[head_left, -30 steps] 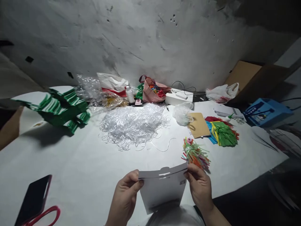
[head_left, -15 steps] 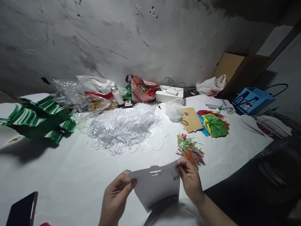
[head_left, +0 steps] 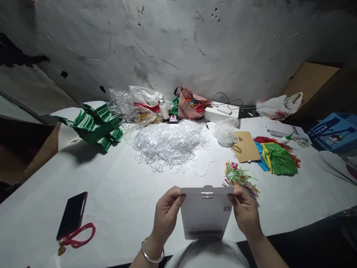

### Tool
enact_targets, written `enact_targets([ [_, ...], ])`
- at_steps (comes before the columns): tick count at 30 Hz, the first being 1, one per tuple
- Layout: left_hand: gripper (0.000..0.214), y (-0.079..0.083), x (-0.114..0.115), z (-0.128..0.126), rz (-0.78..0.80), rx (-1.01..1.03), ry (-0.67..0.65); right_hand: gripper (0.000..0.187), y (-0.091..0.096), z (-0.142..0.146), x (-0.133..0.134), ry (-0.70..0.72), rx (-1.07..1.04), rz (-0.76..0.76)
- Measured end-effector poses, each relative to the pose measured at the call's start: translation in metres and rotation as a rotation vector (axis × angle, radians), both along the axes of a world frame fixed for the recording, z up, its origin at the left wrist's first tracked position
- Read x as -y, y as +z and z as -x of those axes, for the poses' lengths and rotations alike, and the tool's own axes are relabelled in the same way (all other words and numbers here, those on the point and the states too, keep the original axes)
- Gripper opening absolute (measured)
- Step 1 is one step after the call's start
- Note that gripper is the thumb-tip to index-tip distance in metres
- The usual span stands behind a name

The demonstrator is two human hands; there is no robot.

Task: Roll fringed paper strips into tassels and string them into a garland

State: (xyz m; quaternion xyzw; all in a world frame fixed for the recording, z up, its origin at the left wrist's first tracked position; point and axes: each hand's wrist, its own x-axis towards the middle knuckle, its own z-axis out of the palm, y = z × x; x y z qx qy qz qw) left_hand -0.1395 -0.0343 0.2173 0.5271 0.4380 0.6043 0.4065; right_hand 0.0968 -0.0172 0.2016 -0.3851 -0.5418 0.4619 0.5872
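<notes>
A grey card [head_left: 205, 216] with a hang-slot at its top stands upright between my two hands, just above the white table [head_left: 119, 193] near its front edge. My left hand [head_left: 166, 216] pinches the card's upper left corner, thumb in front. On the other side my right hand [head_left: 245, 213] pinches the upper right corner. Just behind the right hand lies a small bundle of coloured paper strips [head_left: 240, 179].
A heap of white thread [head_left: 170, 143] fills the table's middle. Green-and-white folded paper [head_left: 95, 124] sits at the left, a black phone [head_left: 72, 215] with a red strap at the front left. Fringed coloured paper [head_left: 277, 158], brown card [head_left: 247, 146] and bags lie at the back right.
The card has turned from tilted to level and square between my hands. The view has swung left, so the phone and red strap show again.
</notes>
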Motion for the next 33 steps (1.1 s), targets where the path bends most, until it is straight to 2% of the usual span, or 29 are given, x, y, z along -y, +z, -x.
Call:
enact_targets([
  [5, 0.023, 0.001, -0.013, 0.002, -0.243, -0.032, -0.065, 0.002, 0.024, -0.01, -0.021, 0.138, 0.14, -0.053],
  [10, 0.028, 0.014, -0.036, 0.005, -0.384, -0.064, -0.088, 0.023, 0.054, -0.014, -0.045, 0.273, 0.234, -0.212],
  [13, 0.027, 0.032, -0.058, 0.006, -0.339, -0.019, -0.081, 0.035, 0.068, -0.01, -0.064, 0.264, 0.216, -0.332],
  [17, 0.02, 0.05, -0.075, 0.008, -0.231, 0.03, -0.151, 0.034, 0.076, -0.007, -0.084, 0.315, 0.234, -0.372],
  [21, 0.023, 0.048, -0.073, 0.01, -0.164, -0.022, -0.168, 0.034, 0.08, -0.011, -0.086, 0.404, 0.392, -0.395],
  [24, 0.024, 0.042, -0.07, 0.012, 0.027, 0.013, -0.167, 0.034, 0.085, -0.012, -0.08, 0.478, 0.529, -0.428],
  [27, 0.02, 0.042, -0.068, 0.013, 0.155, 0.094, -0.249, 0.028, 0.09, -0.009, -0.077, 0.481, 0.626, -0.46],
  [30, 0.012, 0.043, -0.066, 0.01, 0.09, 0.031, -0.25, 0.011, 0.096, 0.001, -0.078, 0.352, 0.738, -0.489],
  [33, 0.006, 0.044, -0.065, 0.005, -0.015, -0.094, -0.187, 0.007, 0.105, 0.012, -0.081, 0.273, 0.919, -0.521],
])
